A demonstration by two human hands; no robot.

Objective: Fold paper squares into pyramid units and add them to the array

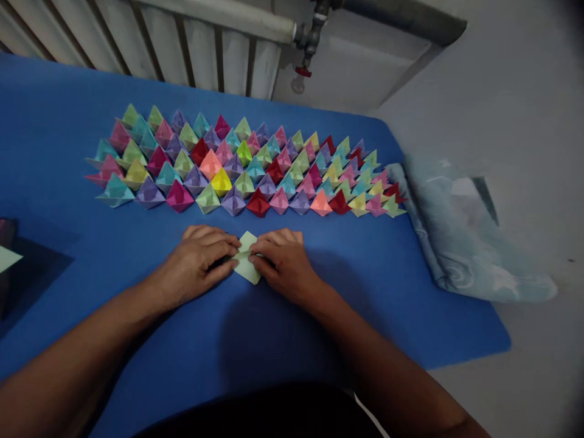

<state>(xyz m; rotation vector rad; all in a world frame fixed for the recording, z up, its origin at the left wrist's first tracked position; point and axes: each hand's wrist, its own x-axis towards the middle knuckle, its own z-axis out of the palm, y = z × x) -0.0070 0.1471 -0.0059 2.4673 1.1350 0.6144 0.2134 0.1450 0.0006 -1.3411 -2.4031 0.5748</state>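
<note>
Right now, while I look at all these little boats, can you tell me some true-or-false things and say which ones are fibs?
1. The left hand and right hand both touch a pale green paper. True.
2. The paper boats are all one colour. False: there are many, including red, purple and yellow.
3. Past the boats is a radiator. True.
4. The boats stand on something white. False: they stand on a blue table.
5. The tap handle is red. True.
6. The folded blanket is left of the boats. False: it is on their right.
</note>
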